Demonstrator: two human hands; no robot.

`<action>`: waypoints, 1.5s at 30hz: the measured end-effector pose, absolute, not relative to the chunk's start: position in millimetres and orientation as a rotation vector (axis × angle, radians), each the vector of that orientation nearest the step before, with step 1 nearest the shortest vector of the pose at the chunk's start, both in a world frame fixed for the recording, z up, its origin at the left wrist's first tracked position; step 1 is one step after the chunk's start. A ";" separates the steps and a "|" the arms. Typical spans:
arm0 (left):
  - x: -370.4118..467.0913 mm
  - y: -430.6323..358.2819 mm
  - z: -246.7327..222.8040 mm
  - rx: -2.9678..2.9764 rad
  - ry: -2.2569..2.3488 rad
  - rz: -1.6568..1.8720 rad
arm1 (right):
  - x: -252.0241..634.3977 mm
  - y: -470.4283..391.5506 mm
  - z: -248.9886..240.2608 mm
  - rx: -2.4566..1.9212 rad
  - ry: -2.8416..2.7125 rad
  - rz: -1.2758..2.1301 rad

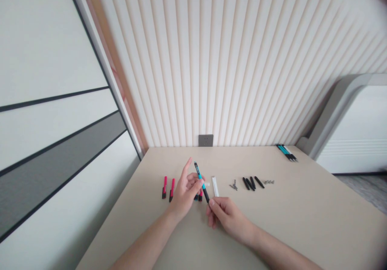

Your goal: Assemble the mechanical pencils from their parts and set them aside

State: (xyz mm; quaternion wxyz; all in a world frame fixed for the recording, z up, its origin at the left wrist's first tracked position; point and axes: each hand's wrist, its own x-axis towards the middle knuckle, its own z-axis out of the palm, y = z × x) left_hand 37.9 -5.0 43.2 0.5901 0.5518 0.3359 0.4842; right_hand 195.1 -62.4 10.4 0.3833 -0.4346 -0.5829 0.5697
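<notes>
Both hands hold a blue and black pen at a tilt above the table. My left hand pinches its blue barrel between thumb and fingers, the index finger stretched upward. At the pen's lower black end, my right hand is closed, its fingertips hiding the tip. Behind the hands lie pink and black pen parts, some partly covered by my left hand. White refill tubes rest just beyond my right hand, beside small clear pieces.
Further right on the table are small metal tips, several black grips and springs. Several blue and black pens lie at the far right edge. A socket sits on the ribbed wall behind.
</notes>
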 end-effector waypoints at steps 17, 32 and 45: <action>36.4 -13.0 44.9 1.300 0.609 0.880 | 218.3 -56.1 30.0 -1.216 -1.954 0.709; 36.1 -6.8 44.4 1.318 0.719 0.933 | 216.6 -59.3 31.1 -1.171 -2.073 0.709; 37.8 -10.6 43.5 1.252 0.640 1.091 | 215.4 -59.4 30.6 -1.192 -2.077 0.597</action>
